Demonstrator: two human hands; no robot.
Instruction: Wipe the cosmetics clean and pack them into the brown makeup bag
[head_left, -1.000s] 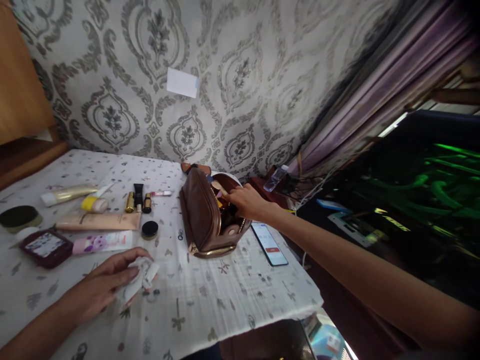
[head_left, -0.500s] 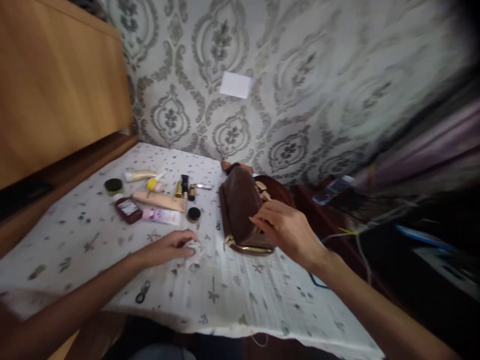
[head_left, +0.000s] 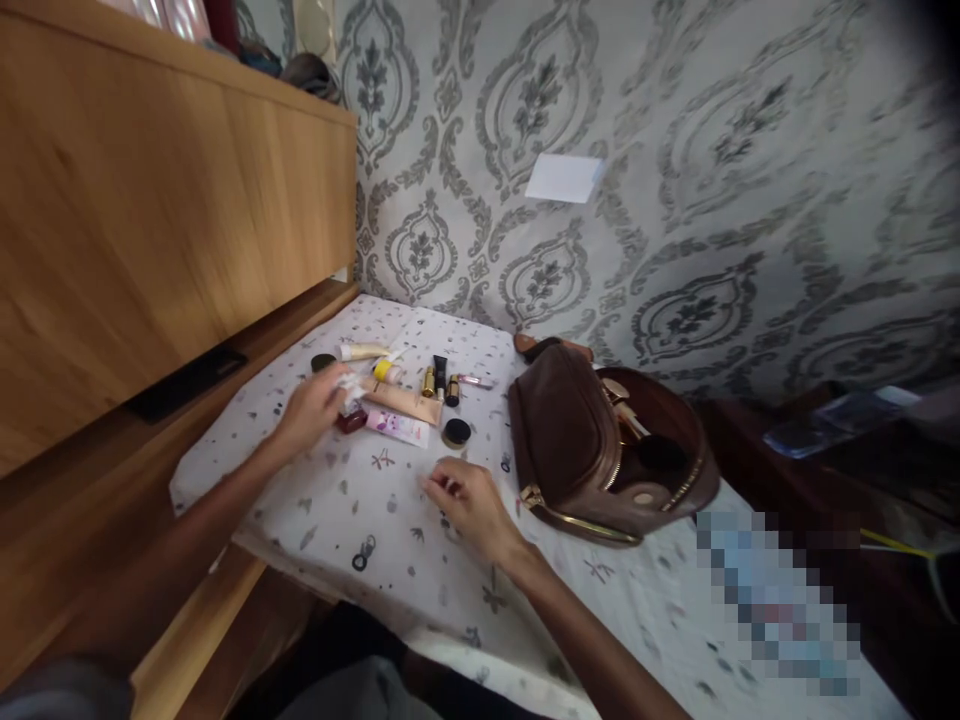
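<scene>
My left hand (head_left: 311, 412) is closed on a crumpled white tissue (head_left: 349, 388), held over the dark red bottle (head_left: 351, 420) and partly covering it. Beside these lie a pink and white tube (head_left: 397, 427) and a long beige tube (head_left: 405, 402). My right hand (head_left: 474, 508) hovers low over the cloth with its fingers curled together; nothing shows in them. Just beyond its fingertips stands a small jar with a black lid (head_left: 456, 433). To its right sits a brown cosmetic bag (head_left: 566, 430), unzipped, with brushes (head_left: 630, 420) inside.
Farther back lie a cream tube (head_left: 364, 352), a yellow-capped container (head_left: 387, 372), a dark-lidded jar (head_left: 323, 362) and several small cosmetics (head_left: 440, 375). A wooden cabinet (head_left: 172, 200) borders the left side. The patterned cloth (head_left: 300, 520) covers the table, against the wall.
My left hand has moved away to the back left, over the bottle, with the tissue. My right hand has left the bag and come left over the cloth. The view has turned left.
</scene>
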